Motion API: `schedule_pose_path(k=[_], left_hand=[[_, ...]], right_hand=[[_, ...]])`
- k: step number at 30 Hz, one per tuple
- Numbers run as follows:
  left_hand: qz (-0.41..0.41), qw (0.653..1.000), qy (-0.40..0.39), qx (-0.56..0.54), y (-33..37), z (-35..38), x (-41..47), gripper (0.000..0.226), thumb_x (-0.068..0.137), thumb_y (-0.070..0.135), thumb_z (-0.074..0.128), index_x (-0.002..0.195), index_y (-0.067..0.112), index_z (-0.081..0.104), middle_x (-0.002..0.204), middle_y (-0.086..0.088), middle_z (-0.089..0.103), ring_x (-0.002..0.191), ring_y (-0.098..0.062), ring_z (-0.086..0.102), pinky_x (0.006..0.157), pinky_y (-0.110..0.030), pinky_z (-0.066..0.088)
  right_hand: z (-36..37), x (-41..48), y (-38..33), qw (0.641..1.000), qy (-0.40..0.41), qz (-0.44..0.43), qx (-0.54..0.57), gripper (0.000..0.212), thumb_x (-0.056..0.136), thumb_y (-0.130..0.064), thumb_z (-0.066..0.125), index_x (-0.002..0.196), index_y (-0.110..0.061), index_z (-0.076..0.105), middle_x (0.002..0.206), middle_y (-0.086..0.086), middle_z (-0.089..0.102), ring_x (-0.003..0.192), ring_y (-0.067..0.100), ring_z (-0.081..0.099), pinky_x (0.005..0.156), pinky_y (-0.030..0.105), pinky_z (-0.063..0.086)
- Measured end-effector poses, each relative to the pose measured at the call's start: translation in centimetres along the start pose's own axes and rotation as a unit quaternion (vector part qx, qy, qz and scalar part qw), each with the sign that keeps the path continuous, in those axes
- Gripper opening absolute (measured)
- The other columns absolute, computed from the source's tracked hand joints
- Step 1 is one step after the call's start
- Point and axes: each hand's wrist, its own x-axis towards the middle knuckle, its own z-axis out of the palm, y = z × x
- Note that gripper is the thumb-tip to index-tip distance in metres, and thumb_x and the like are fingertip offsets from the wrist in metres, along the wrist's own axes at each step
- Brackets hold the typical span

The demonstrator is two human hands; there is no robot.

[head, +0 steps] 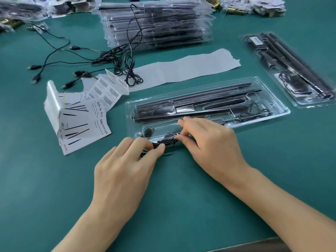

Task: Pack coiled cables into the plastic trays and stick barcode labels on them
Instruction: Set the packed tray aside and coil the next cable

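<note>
A clear plastic tray (pixel 283 110) holding long black bars lies across the green table in front of me. At its near edge a black coiled cable (pixel 166 142) is bunched up, its USB plug (pixel 149 131) resting in the tray's front pocket. My left hand (pixel 123 171) grips the coil's left end. The fingertips of my right hand (pixel 209 142) pinch its right end at the tray's rim. A strip of barcode labels (pixel 109 90) lies to the left, beside its peeled white backing paper (pixel 181 70).
A folded stack of printed instruction cards (pixel 76 115) stands left of the tray. Loose black USB cables (pixel 116 59) sprawl behind it. A tall stack of packed trays (pixel 156 24) sits at the back, and a single packed tray (pixel 291 70) lies at the right.
</note>
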Motion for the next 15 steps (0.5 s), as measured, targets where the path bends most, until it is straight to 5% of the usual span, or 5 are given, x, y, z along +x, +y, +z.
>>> schedule_pose_path(k=[11,15], left_hand=[[0.014,0.999,-0.041,0.024,0.0,-0.2,-0.9,0.053,0.081,-0.014,0.066,0.124,0.016,0.074,0.111,0.004,0.071,0.087,-0.022,0.064,0.047,-0.030,0.045],[0.025,0.997,-0.069,0.037,0.5,-0.8,-1.2,0.046,0.086,-0.008,0.056,0.125,0.010,0.073,0.127,0.002,0.072,0.106,-0.024,0.069,0.084,-0.032,0.050]], right_hand=[[0.0,0.2,-0.4,0.999,0.015,0.024,0.019,0.021,0.098,-0.029,0.065,0.084,-0.014,0.062,0.090,0.000,0.074,0.087,0.024,0.071,0.056,0.039,0.053],[0.0,0.1,-0.4,0.999,0.019,0.027,0.022,0.020,0.097,-0.029,0.066,0.084,-0.014,0.062,0.090,0.000,0.073,0.088,0.024,0.071,0.057,0.039,0.053]])
